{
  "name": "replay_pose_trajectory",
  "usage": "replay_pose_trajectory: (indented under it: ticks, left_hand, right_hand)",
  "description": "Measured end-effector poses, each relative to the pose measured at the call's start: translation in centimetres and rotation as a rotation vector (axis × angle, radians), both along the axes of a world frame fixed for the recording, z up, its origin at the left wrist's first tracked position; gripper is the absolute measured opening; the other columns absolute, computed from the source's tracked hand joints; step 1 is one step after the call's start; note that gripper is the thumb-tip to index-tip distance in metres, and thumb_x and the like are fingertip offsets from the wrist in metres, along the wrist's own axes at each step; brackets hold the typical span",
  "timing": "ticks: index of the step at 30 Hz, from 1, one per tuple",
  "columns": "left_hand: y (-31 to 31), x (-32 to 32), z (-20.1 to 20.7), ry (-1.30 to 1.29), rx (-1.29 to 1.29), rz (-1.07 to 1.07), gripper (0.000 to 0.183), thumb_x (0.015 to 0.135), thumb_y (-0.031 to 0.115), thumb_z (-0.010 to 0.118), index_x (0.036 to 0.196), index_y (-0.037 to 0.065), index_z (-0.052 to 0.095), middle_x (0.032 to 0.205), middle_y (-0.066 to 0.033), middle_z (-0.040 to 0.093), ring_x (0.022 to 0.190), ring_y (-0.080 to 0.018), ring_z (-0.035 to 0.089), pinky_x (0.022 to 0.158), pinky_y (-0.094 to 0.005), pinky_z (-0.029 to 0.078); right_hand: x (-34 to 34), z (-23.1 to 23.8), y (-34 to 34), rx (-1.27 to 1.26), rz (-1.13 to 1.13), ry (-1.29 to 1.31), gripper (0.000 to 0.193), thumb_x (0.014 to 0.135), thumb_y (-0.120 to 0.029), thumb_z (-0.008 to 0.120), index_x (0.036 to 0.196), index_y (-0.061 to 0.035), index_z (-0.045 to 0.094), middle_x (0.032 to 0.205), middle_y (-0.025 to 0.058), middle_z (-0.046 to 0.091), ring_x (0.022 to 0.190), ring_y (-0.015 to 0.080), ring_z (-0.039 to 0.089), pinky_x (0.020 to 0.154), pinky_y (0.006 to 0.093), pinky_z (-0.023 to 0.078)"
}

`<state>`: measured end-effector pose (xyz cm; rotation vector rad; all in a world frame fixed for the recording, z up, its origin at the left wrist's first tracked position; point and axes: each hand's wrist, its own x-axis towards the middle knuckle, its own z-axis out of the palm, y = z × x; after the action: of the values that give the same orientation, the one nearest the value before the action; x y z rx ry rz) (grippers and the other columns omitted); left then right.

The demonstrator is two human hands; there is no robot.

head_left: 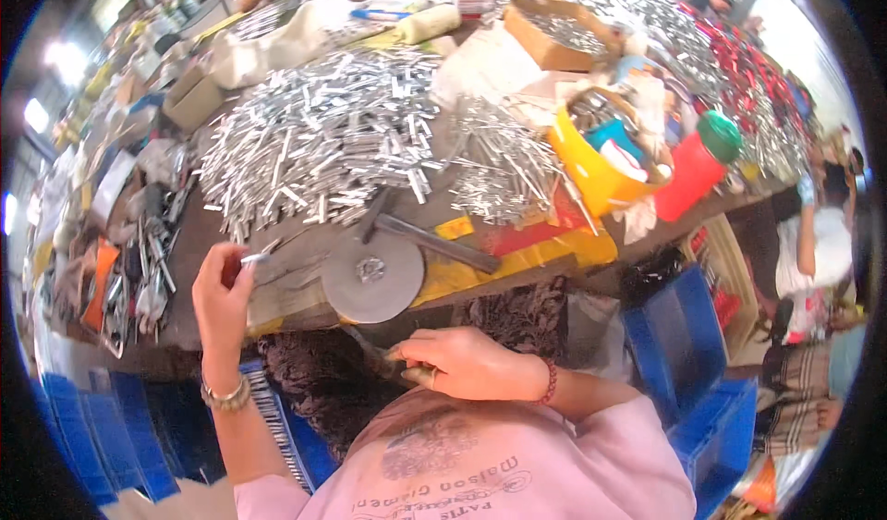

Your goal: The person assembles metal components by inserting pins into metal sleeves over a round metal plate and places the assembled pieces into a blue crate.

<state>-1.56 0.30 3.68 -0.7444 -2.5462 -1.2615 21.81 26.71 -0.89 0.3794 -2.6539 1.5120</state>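
Observation:
My left hand (220,284) is raised at the table's near left edge, thumb and fingers pinched on a small silver metal piece (255,258). My right hand (467,363) is closed in front of my body, below the table edge. A blurred, slim greyish thing (368,346) sticks out of it toward the left; its kind cannot be made out. Between and beyond the hands, a round grey metal disc (351,289) lies at the table edge. A hammer (439,243) rests beside it, its head at the disc's far rim. A large heap of short silver metal rods (323,132) lies farther back.
A smaller heap of thin metal pieces (499,169) lies beside a yellow container (591,173) and a red bottle with a green lid (693,169). Blue crates (679,335) stand below at right. Mixed metal parts (148,261) crowd the left. Other people appear at far right.

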Motion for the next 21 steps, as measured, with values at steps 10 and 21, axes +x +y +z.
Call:
replay_pose_trajectory:
  ticks: [10, 21]
  left_hand:
    - [2.6, 3.6, -0.2, -0.018, -0.043, -0.206, 0.022, 0.091, -0.008, 0.074, 0.111, 0.002, 0.078, 0.106, -0.0076, 0.072, 0.089, -0.0168, 0.068, 0.077, -0.0309, 0.054]
    - [7.3, 6.4, 0.7, 0.23, -0.18, -0.417, 0.035, 0.09, -0.004, 0.075, 0.123, 0.008, 0.079, 0.106, -0.0126, 0.075, 0.102, -0.0339, 0.07, 0.09, -0.0433, 0.056]
  right_hand:
    - [-3.8, 4.6, 12.5, 0.378, -0.711, 0.29, 0.019, 0.092, -0.009, 0.074, 0.11, -0.0085, 0.078, 0.105, 0.0144, 0.076, 0.093, 0.0369, 0.076, 0.083, 0.046, 0.062]
    - [-11.9, 2.5, 18.5, 0.881, -0.491, 0.159, 0.021, 0.085, -0.002, 0.063, 0.103, -0.007, 0.073, 0.098, 0.016, 0.072, 0.1, 0.0413, 0.073, 0.087, 0.054, 0.058]
